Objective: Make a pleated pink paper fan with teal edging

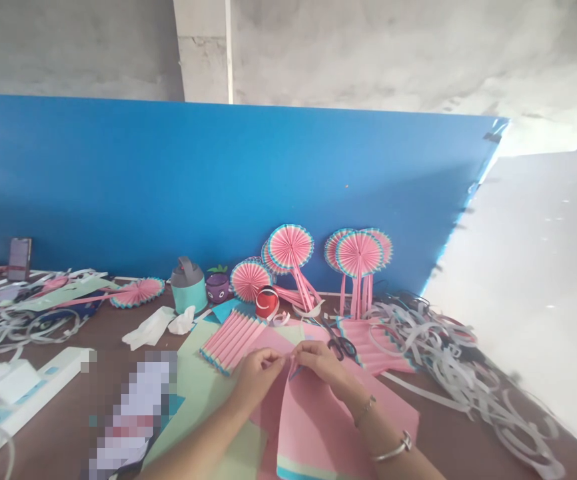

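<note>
My left hand (258, 375) and my right hand (322, 365) meet at the far edge of a pink paper sheet (318, 427), with thumbs and fingertips pinched on it. The sheet's near edge carries a green and a blue stripe. Exactly how the paper lies between the fingertips is hidden. Beyond my left hand lies a pleated pink sheet (233, 340) with blue ends. A second pleated sheet (376, 343) is past my right hand, beside black-handled scissors (341, 347). Green paper (193, 393) and more pink paper spread beneath my hands.
Round pink paper fans (291, 247) lean against the blue partition (218, 180). A red tape roll (267, 303), purple cup (217, 288) and teal bottle (189, 287) stand at the back. White strips (448, 360) pile up right; a power strip (28, 407) lies left, near a pixelated patch.
</note>
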Tool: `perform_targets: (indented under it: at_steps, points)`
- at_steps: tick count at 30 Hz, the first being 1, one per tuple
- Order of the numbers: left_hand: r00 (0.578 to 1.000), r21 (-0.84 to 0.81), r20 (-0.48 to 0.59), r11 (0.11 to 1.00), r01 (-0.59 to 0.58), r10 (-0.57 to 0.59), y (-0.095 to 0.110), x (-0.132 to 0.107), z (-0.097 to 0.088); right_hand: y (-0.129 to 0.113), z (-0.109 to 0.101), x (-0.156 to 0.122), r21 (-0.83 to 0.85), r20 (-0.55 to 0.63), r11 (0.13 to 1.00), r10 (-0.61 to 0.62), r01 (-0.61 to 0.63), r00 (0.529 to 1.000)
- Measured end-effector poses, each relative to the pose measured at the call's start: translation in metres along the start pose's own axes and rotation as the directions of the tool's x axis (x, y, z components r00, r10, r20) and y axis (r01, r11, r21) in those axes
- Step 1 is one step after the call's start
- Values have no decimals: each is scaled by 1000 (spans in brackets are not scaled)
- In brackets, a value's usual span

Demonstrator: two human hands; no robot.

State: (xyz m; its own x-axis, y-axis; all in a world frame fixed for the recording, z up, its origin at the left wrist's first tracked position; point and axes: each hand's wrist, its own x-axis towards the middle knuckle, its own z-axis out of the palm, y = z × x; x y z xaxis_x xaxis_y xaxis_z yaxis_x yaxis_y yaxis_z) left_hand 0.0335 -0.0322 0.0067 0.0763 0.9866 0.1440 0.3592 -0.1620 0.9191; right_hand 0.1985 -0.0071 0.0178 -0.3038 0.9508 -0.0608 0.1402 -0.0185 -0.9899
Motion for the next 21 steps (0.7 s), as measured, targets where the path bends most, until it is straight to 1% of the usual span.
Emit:
perform_targets:
  at_steps: [3, 6, 12, 15, 18, 21]
  points:
    - [1000, -11, 1, 1000, -1, 1, 1, -1, 0, 1, 1, 1, -2, 18, 1000, 15, -15, 1000]
    - [1000, -25, 5, 999, 22, -22, 1, -1, 0, 1, 2, 0, -32, 23, 999, 18, -17, 1000]
    - [1000, -69, 20, 997, 22, -20, 2, -1, 1, 2, 4, 1, -89, 20, 996, -6, 8, 1000]
    - [999, -71, 17, 997, 41, -40, 0, -1, 1, 1, 4, 1, -106, 12, 994, -13, 15, 1000]
    - [999, -48, 16, 998, 46, -45, -2, 0, 1, -2, 5, 0, -112, 6, 994, -2, 3, 1000]
    - [1000, 35, -20, 999, 14, -14, -3, -1, 0, -1, 5, 0, -133, -10, 991, 13, -14, 1000]
